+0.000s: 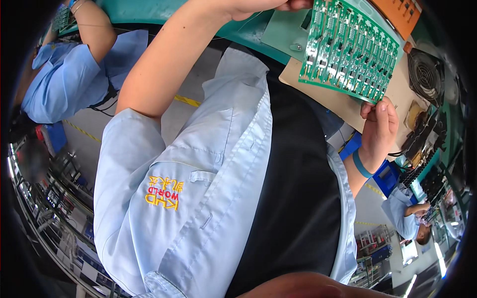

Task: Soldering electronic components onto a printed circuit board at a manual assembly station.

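The right hand [380,119] pinches the lower right corner of a green circuit board [348,54], thumb and fingers closed on its edge. The left hand [258,6] is cut off by the upper rim; its fingers reach the board's upper left side, but I cannot tell how firm that grip is. The board is held tilted above a tan sheet [298,74] on the green bench [243,31], near an orange tray [397,14] and a round fan [425,72]. With only a corner pinched on the right, a slip could drop the board and knock its small parts; uneven pulling between the hands might bend it, and swinging it rightward could bump the fan.
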Tool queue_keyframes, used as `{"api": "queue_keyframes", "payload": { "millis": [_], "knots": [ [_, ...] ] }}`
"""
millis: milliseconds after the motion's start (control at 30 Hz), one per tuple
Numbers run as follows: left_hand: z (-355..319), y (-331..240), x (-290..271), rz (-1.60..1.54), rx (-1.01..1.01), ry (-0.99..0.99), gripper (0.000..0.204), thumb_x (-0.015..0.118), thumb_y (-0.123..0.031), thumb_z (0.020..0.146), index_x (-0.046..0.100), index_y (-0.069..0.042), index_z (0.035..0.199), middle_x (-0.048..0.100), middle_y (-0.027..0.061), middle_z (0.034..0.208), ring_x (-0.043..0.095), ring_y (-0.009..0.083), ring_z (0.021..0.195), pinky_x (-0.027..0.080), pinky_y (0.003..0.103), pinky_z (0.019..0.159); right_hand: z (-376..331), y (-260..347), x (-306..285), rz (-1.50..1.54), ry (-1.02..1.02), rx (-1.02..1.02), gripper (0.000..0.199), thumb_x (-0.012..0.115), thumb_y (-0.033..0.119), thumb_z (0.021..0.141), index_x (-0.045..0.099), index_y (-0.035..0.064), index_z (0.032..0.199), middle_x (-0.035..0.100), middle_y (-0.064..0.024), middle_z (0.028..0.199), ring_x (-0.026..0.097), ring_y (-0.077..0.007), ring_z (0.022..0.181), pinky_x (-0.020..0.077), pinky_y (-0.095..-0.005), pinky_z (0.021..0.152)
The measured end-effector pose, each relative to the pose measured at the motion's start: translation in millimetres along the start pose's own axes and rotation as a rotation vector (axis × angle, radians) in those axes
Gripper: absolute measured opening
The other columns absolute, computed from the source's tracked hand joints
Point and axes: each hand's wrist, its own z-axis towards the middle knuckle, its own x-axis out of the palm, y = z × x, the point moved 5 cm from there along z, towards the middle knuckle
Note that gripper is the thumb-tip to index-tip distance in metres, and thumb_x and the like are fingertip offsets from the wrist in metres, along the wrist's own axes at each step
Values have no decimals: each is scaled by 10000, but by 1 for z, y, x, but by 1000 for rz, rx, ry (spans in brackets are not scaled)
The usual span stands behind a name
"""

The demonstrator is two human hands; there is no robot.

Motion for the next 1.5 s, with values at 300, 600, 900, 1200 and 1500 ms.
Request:
{"api": "queue_keyframes", "payload": {
  "millis": [300, 600, 900, 1200, 1500],
  "knots": [
    [8, -9, -6, 235, 53, -82, 342, 563, -240, 1066, 636, -67, 781, 527, -16, 670, 409, 75, 591, 361, 215, 553, 1, -4, 3, -13, -33, 16, 198, 584, 137, 1039, 680, -28, 1091, 680, -102, 918, 569, -149, 791, 425, -245, 716],
    [17, -13, -15, 395, 26, 11, 377, 566, -213, 1052, 632, -20, 734, 561, 18, 675, 447, 106, 602, 415, 248, 588, 10, -7, 4, 228, -38, 24, 194, 536, 147, 1070, 635, -20, 1073, 631, -103, 915, 528, -141, 756, 411, -222, 665],
    [16, -2, -8, 388, 156, -15, 299, 579, -156, 1015, 689, 13, 793, 646, 59, 741, 520, 139, 637, 468, 265, 643, 11, -8, 0, 196, -6, 11, 171, 544, 137, 1076, 615, -19, 1083, 632, -118, 971, 532, -157, 807, 427, -236, 680],
    [24, 6, -14, 264, 92, -104, 262, 578, -132, 1002, 702, 27, 834, 687, 83, 784, 588, 154, 693, 512, 275, 704, 17, -9, -9, 221, 74, -8, 149, 543, 112, 1075, 605, -23, 1082, 632, -143, 1050, 536, -166, 858, 444, -255, 755],
    [19, -3, -18, 299, 102, -119, 242, 570, -103, 986, 708, 37, 845, 697, 88, 794, 607, 165, 707, 521, 275, 724, 20, -9, -13, 226, 2, -17, 152, 550, 110, 1068, 604, -31, 1076, 633, -152, 1048, 537, -165, 863, 443, -257, 780]
  ]
}}
